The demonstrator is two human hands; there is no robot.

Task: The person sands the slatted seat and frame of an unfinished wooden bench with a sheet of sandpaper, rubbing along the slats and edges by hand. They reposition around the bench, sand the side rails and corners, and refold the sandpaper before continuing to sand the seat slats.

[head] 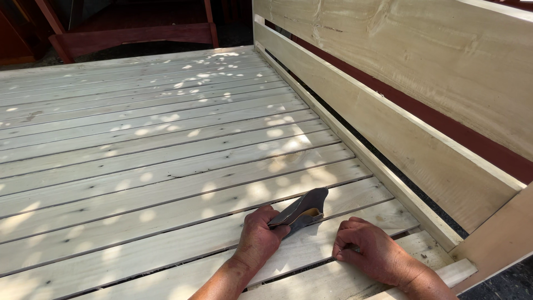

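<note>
My left hand point(259, 236) grips a folded piece of dark grey sandpaper point(301, 209), holding it by its near end just above a pale wooden slat point(166, 191). The sandpaper's far end curls up and shows a tan inside. My right hand point(373, 250) rests beside it on the nearest slats with the fingers curled in against the wood; nothing shows in it. Both hands are at the near right corner of the slatted platform.
The slatted platform of bare light wood runs away to the left and back, dappled with sunlight. A tall side panel of pale boards point(422, 83) stands along the right edge. Dark red-brown wooden furniture point(127, 33) stands beyond the far end.
</note>
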